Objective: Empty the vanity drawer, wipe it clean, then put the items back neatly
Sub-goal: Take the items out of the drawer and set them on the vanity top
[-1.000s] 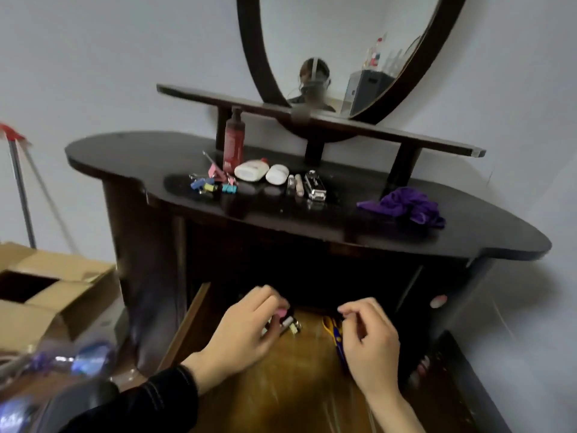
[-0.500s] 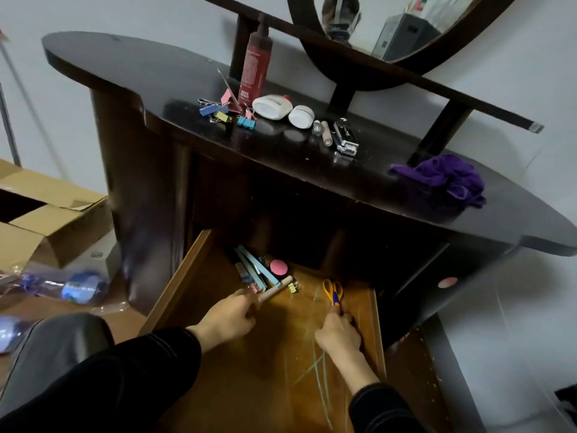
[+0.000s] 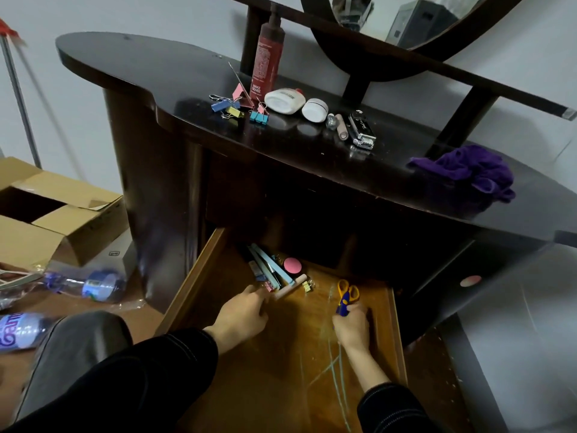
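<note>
The wooden drawer (image 3: pixel 199 276) stands pulled open under the dark vanity top (image 3: pixel 150 76). At its back lie pale blue pens (image 3: pixel 271 268), a pink round compact (image 3: pixel 292 265) and a small yellow binder clip (image 3: pixel 307 286). My left hand (image 3: pixel 242 314) pinches a pinkish stick (image 3: pixel 290 287) by its near end. My right hand (image 3: pixel 352 326) grips the blue-and-yellow scissors (image 3: pixel 346 295), their yellow handles pointing away. On the vanity top sit coloured binder clips (image 3: pixel 237 109), a dark red bottle (image 3: pixel 267 57), two white containers (image 3: pixel 285 100), a stapler (image 3: pixel 361 132) and a purple cloth (image 3: pixel 465 171).
An open cardboard box (image 3: pixel 46 214) and plastic water bottles (image 3: pixel 90 284) lie on the floor at the left. A black stool or cushion (image 3: pixel 75 348) is by my left arm. A shelf (image 3: pixel 437 76) and an oval mirror stand above the vanity.
My view has tipped down towards the drawer. My hands have drawn back from its rear, the left now holding the pinkish stick and the right holding the scissors.
</note>
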A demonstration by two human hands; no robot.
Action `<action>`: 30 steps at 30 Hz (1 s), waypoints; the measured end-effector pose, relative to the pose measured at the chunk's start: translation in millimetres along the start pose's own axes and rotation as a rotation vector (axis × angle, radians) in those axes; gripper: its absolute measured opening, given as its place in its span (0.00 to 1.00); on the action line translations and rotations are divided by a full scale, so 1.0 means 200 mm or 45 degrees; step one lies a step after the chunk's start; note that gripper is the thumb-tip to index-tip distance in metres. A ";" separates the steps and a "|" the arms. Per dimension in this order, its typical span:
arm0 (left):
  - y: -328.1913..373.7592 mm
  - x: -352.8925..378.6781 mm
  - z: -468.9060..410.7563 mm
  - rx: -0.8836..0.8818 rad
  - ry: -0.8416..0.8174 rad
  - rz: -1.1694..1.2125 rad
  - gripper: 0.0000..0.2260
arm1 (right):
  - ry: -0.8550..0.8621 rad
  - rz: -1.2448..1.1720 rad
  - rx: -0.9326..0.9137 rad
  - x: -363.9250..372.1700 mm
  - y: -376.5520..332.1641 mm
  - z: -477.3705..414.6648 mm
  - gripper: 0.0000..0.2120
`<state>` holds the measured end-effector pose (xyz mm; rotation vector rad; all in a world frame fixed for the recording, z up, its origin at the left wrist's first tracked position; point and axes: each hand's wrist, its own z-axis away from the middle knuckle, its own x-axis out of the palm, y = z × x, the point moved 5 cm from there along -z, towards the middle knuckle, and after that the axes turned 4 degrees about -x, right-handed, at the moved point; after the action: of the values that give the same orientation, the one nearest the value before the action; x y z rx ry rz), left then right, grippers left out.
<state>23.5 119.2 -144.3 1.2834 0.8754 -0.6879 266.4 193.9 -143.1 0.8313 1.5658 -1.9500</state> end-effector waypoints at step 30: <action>0.19 -0.36 0.14 0.058 0.048 0.940 0.02 | -0.340 -0.885 -0.161 -0.37 -0.27 0.48 0.08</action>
<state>21.9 95.4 -61.1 1.5304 0.3588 -0.0964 264.3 112.7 -38.1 -0.0604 1.9393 -2.2543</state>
